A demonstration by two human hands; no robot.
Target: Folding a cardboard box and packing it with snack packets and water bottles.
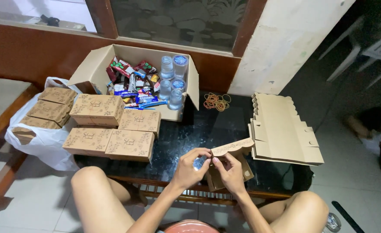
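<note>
Hands work at the near edge of the glass table (pixel 225 123): left hand (pixel 189 169) and right hand (pixel 230 171) both pinch one flat cardboard box blank (pixel 232 147).

A bare strip of the dark glass table (pixel 207 125) lay open ahead of both hands, up to the rubber bands (pixel 216 102). Folded boxes (pixel 112 129) blocked the left side, the stack of flat cardboard (pixel 283 133) blocked the right, and the open carton (pixel 143 82) closed off the far left corner.
</note>
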